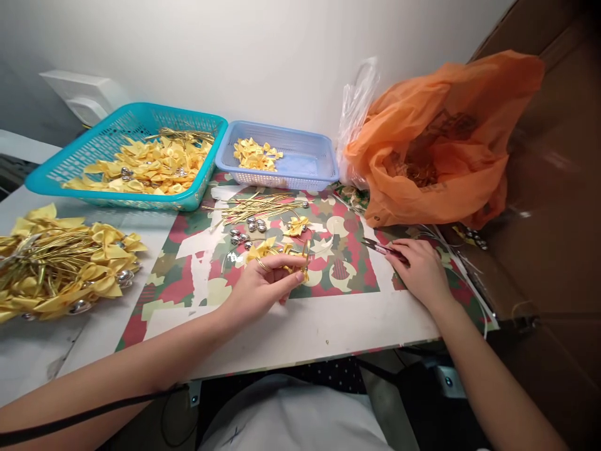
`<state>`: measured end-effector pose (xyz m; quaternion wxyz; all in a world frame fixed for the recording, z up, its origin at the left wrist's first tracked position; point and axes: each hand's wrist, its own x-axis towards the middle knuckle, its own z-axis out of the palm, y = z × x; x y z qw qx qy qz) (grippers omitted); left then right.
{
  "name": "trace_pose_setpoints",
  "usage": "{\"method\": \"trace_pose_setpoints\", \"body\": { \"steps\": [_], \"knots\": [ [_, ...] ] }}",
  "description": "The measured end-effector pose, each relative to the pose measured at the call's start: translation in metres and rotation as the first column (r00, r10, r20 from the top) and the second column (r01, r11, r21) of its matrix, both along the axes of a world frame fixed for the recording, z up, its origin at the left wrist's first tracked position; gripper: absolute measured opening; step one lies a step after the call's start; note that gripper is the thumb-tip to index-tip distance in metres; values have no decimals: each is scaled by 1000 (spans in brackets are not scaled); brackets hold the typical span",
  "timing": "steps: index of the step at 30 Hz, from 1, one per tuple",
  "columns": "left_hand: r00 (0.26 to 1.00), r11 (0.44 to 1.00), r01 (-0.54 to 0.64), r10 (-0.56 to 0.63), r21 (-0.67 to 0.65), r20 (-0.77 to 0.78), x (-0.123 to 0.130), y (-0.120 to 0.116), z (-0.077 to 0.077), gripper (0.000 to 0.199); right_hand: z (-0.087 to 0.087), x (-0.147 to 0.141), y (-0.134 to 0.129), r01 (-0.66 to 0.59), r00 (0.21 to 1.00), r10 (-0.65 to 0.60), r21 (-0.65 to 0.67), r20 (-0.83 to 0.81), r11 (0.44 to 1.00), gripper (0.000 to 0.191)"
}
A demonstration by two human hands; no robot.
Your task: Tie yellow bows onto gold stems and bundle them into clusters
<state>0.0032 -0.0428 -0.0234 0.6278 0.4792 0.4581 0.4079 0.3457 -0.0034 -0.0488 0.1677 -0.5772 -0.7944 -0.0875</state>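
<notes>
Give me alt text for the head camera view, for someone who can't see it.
A person's left hand holds a small gold piece above a patterned sheet, and the right hand holds a dark tool. Behind are a teal basket of yellow bows, a blue basket and an orange bag.

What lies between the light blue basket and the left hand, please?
The head view shows gold stems, silver beads and yellow bows there, on the patterned sheet.

Surface finishes, as they appear.
Ten o'clock, perforated teal plastic basket (136, 117): smooth, semi-gloss. Two o'clock, crinkled orange plastic bag (399, 125): soft sheen. Near centre, yellow satin-like ribbon bows (300, 223): smooth, lustrous; egg-shaped silver beads (260, 226): mirror-glossy.
</notes>
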Motion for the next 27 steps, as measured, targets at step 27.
{"method": "trace_pose_setpoints", "body": {
  "steps": [27],
  "knots": [
    [1000, 976, 8, -6, -218, 9, -2, -1, 1, 44, 23, -134, -31, -424, 748, 367, 28, -552, 905, 42]
  ]
}}
